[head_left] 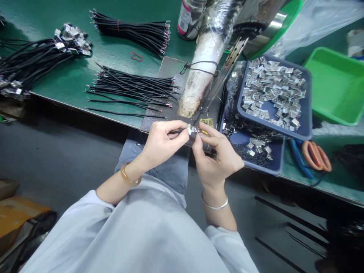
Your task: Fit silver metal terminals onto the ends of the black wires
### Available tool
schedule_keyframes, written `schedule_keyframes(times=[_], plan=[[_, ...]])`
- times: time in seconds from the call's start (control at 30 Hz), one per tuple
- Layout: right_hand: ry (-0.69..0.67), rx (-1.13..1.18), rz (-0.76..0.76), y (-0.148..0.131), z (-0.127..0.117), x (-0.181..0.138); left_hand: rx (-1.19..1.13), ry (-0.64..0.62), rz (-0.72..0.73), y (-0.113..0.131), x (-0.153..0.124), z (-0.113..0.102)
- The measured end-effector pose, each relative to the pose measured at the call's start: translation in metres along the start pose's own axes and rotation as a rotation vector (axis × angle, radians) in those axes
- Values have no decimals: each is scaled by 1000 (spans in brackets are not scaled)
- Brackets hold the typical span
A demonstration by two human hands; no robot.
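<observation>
Pinched between thumb and forefinger, a thin black wire (178,131) sits in our left hand (160,142), its stripped end pointing right toward a small metal clip (191,129) that our right hand (216,155) grips by the fingertips. Both hands are closed on their pieces, and we hold them at the table's near edge, above our lap. The wire's long axis runs left to right, almost level, and its tip meets the clip in the narrow gap between our two hands; whether it is already seated inside the clip we cannot tell, as the joint is too small to read. The left hand lies just left of the meeting point, the right hand just below and right of it, so both are about equally near.

Just above the grip, a worn cylindrical tool (204,72) wrapped in plastic slants down toward our fingers, its lower end close to the clip. Up and to the right of the grip, a blue tray (308,110) holds a heap of loose metal clips (271,91). Up and to the left, cut black wires (133,89) lie fanned on the green table (71,81), with a tied bundle (133,32) farther beyond. Far left, finished wires with clips attached (36,57) pile up. To the right of the tray lie orange-handled scissors (315,155) and a green bin (337,85).
</observation>
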State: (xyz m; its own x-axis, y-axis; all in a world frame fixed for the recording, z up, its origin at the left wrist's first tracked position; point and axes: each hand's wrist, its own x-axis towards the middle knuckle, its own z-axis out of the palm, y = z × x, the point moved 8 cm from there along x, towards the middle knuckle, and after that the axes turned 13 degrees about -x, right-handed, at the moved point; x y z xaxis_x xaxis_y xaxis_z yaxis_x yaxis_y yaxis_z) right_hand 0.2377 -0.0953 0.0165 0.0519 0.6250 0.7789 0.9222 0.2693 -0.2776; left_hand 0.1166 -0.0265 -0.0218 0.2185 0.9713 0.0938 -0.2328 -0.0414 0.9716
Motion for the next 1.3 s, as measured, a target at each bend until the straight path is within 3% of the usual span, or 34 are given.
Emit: schedule_keyframes(times=[0.23,0.6,0.73,0.83,0.9,0.97,1.13,1.23,1.3], plan=[[11,7,-2,-3,-3,2,15,11,56,6,-1,-1],[-14,-14,-17,-2,0,-3,-25,20,-38,-6,1,-5],[-1,49,119,12,-4,-3,79,-10,36,1,-4,1],[-190,194,320,30,8,-3,222,-92,230,16,-13,12],[-336,318,354,31,16,-3,236,-123,303,21,-19,15],[-350,356,293,28,15,0,147,-139,219,16,-20,12],[-74,56,-30,11,-15,-4,-233,-230,-188,-11,-22,11],[7,-2,13,13,-28,-9,-305,-206,-231,-12,-24,8],[-39,-22,-45,4,-29,-9,-305,-198,-241,-12,-27,9]])
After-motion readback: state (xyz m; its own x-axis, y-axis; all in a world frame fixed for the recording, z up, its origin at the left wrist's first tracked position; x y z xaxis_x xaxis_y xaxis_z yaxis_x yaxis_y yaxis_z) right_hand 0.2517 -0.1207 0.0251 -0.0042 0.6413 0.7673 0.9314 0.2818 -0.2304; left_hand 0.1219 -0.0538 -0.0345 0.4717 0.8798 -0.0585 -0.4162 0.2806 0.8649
